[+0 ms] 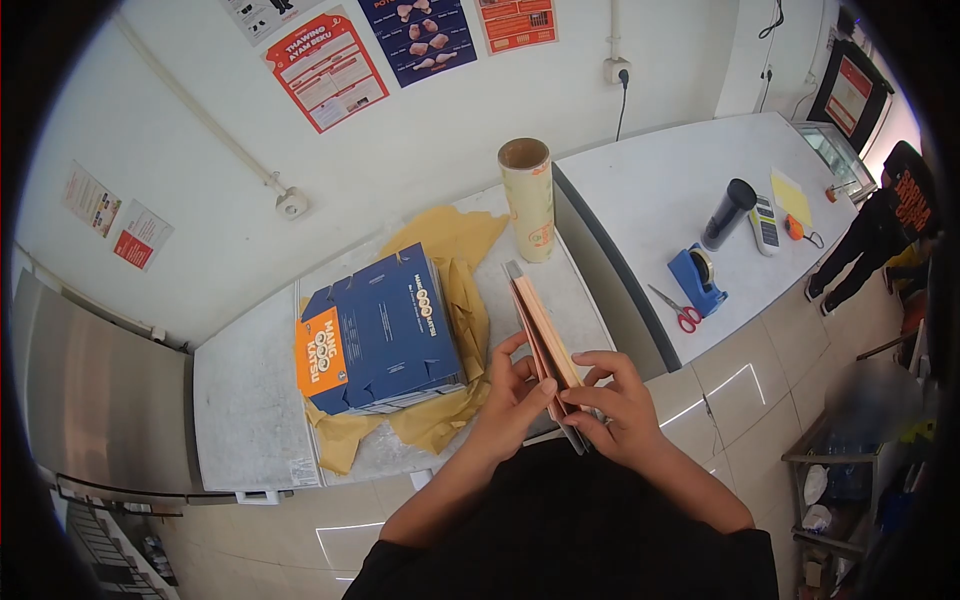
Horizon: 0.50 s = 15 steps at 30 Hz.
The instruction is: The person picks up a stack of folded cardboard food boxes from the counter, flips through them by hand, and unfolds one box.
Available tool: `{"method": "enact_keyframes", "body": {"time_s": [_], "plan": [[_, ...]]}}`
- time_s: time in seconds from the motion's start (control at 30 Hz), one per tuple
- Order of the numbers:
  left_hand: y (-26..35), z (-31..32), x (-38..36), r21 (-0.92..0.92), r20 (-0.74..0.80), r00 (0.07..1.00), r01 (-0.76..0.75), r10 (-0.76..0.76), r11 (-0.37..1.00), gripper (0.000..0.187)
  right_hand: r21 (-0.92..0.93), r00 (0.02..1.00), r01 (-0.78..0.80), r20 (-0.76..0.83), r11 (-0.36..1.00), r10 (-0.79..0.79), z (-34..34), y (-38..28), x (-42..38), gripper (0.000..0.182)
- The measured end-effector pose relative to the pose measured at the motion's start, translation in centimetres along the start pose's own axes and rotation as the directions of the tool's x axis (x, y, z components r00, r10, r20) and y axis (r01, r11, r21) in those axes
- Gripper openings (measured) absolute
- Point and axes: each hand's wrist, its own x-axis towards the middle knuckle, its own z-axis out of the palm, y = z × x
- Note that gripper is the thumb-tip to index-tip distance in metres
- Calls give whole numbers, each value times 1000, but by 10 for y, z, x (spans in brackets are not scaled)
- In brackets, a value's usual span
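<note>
Between my two hands is a thin stack of flat, folded cardboard (545, 335), seen edge-on, with pinkish and pale orange layers and grey outer sides. On its left side, my left hand (515, 400) grips the lower part with the thumb in front. From the right, my right hand (615, 405) pinches the layers with thumb and fingers. A narrow gap shows between layers near the thumbs. Left of my hands lies a pile of flat blue and orange printed boxes (385, 325) on crumpled brown paper (465, 310).
A tall cardboard tube roll (527, 200) stands behind my hands on the white freezer lid (245, 400). On the right table are red-handled scissors (688, 316), a blue tape dispenser (697, 280), a black cylinder (730, 213) and a calculator-like device (765, 225). A person (880, 215) stands far right.
</note>
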Motion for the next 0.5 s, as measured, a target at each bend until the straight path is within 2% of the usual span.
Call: {"method": "enact_keyframes", "body": {"time_s": [0.2, 0.5], "plan": [[0, 2, 1, -21, -1, 1000, -12, 12, 1000, 71, -27, 1000, -9, 4, 1000, 9, 0, -4, 0, 30], [2, 5, 1, 45, -9, 999, -43, 44, 998, 68, -26, 1000, -10, 18, 1000, 11, -2, -2, -1, 28]]}}
